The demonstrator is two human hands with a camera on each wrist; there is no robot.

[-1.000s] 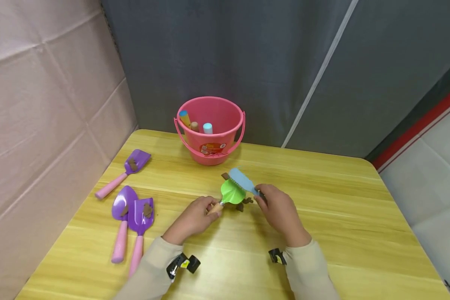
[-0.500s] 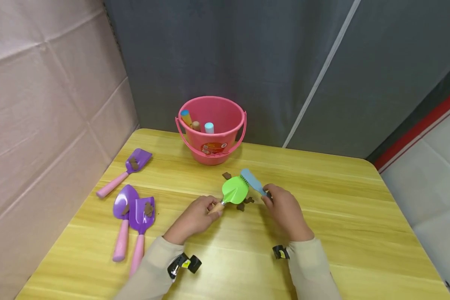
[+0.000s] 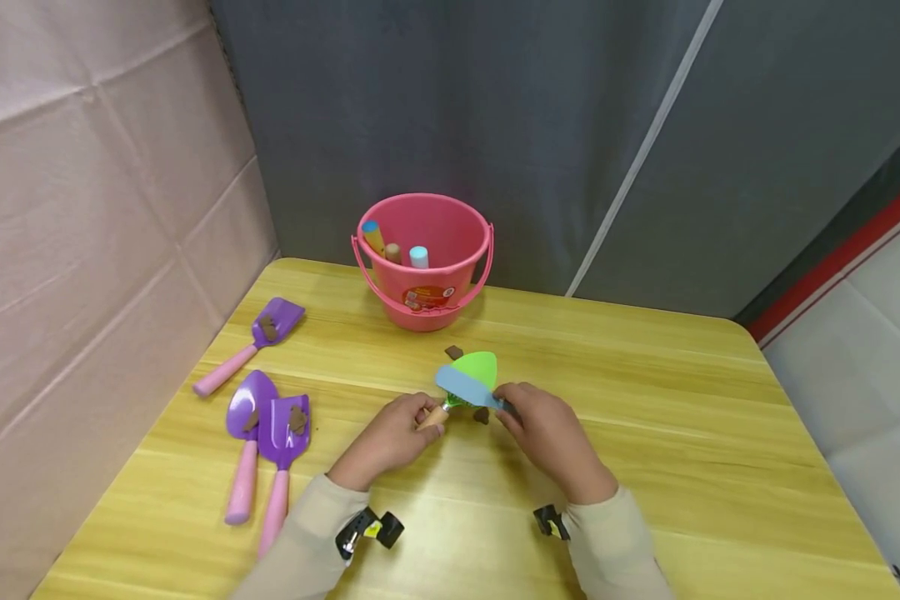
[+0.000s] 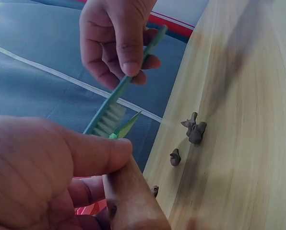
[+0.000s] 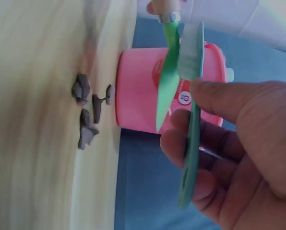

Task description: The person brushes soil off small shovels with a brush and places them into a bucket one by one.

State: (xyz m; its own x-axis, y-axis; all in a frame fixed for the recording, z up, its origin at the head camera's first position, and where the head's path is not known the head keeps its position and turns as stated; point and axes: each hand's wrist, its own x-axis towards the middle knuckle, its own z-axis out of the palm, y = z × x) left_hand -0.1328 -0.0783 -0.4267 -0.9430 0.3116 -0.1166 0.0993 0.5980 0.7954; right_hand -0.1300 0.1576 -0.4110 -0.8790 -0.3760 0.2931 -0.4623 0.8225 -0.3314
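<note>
My left hand (image 3: 390, 433) grips the wooden handle of a small hand trowel with a bright green blade (image 3: 482, 365), held above the table. In my right hand (image 3: 551, 433) is a blue-green brush (image 3: 463, 387), pinched by its handle between thumb and fingers. The brush lies across the lower part of the blade in the head view. Its pale bristles (image 5: 188, 57) face the green blade in the right wrist view, right at its surface near the metal neck. Brown clumps (image 4: 196, 132) of a soil-like material lie on the tabletop below the trowel.
Behind the hands stands a pink bucket (image 3: 423, 287) with several handle ends poking up inside. To the left lie a purple square shovel (image 3: 288, 312), a purple rounded trowel (image 3: 253, 392) and another purple shovel (image 3: 273, 433), each with brown bits. A grey curtain (image 3: 457, 125) hangs behind the table.
The brush first went right to the blade's edge, then swept back left and down to the blade's base. The trowel's blade has turned slightly while my left hand stayed in place.
</note>
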